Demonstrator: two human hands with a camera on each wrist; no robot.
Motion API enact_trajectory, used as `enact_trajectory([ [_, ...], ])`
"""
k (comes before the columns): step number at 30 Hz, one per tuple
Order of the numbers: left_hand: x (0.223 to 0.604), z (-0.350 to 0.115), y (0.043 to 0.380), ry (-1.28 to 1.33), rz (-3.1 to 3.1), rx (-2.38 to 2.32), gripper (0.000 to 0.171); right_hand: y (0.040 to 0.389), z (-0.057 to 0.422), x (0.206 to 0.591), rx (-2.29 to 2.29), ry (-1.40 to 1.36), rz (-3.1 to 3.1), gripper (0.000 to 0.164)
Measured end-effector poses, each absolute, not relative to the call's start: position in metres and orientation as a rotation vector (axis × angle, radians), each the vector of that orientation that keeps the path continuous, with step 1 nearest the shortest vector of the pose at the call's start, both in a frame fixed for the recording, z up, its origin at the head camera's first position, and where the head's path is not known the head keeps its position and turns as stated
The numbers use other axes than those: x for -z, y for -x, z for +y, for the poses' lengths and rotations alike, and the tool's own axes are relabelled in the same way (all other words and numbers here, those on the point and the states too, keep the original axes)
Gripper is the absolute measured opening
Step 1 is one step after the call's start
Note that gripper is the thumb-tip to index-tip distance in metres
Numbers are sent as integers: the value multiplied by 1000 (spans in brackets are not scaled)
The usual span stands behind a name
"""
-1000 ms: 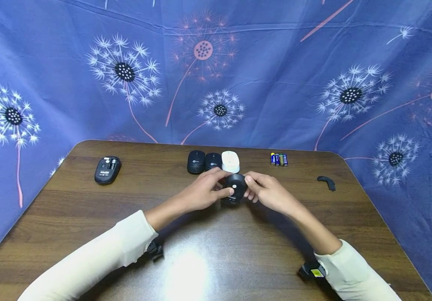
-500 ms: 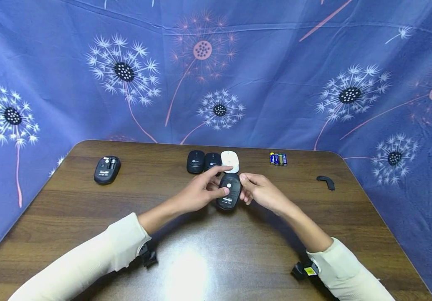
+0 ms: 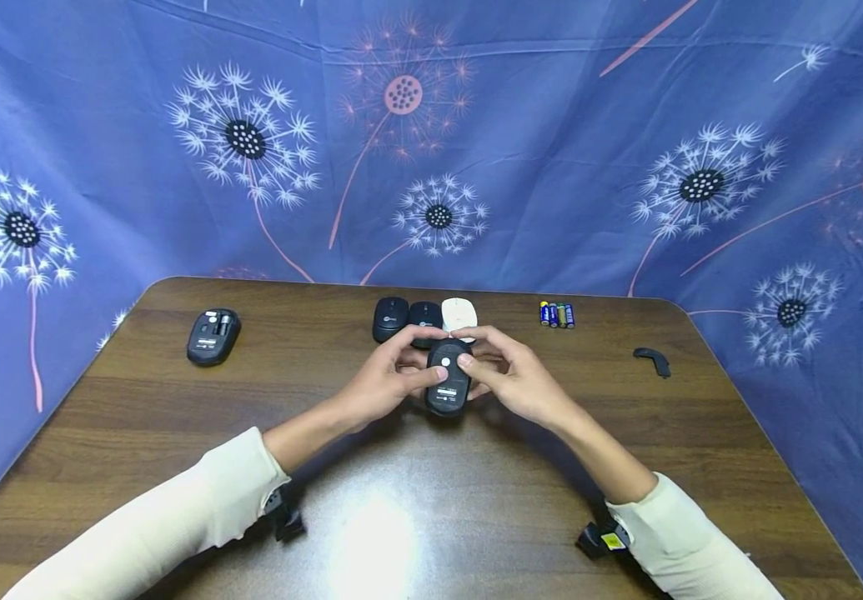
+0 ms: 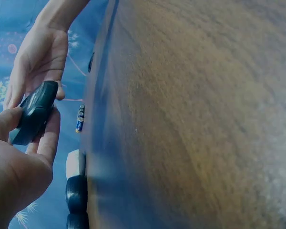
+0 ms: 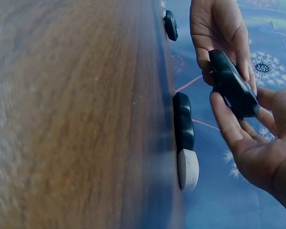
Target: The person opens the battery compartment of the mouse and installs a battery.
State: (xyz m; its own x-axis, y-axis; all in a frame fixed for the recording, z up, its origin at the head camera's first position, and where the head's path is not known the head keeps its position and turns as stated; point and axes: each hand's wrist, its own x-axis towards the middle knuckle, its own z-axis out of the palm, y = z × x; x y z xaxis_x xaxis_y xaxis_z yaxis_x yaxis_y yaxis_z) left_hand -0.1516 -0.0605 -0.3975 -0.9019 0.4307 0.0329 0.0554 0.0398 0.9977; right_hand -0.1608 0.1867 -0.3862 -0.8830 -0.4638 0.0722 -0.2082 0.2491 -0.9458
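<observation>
A black computer mouse (image 3: 449, 379), its underside with a white label turned up, is held above the table between both hands. My left hand (image 3: 380, 382) grips its left side, thumb on the underside and fingers beneath. From the other side my right hand (image 3: 524, 382) holds it too, thumb pressed near the upper end of the underside. In the left wrist view the mouse (image 4: 35, 114) shows edge-on between thumb and fingers. The right wrist view shows the same mouse (image 5: 232, 85) pinched by both hands.
Behind the hands stand two black mice (image 3: 390, 320) and a white mouse (image 3: 459, 313) in a row. Several batteries (image 3: 557, 314) lie right of them. A curved black cover (image 3: 652, 362) is at far right. An upturned mouse with open battery compartment (image 3: 213, 337) lies at left.
The held mouse has shifted left and tilted so more of its underside faces up. My right hand moved from its upper right edge to place its thumb on the underside.
</observation>
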Motion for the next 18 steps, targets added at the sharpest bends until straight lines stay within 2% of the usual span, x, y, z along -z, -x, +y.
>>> enact_trajectory([
  [4,401,-62,152,-454,2026,-1999,55,160,186,387,1719,650,2216,58],
  [8,401,-64,151,-431,2030,-2035,53,160,186,388,1760,650,2142,66],
  [18,399,-61,151,-439,2099,-2002,53,158,186,388,1787,714,2209,58],
])
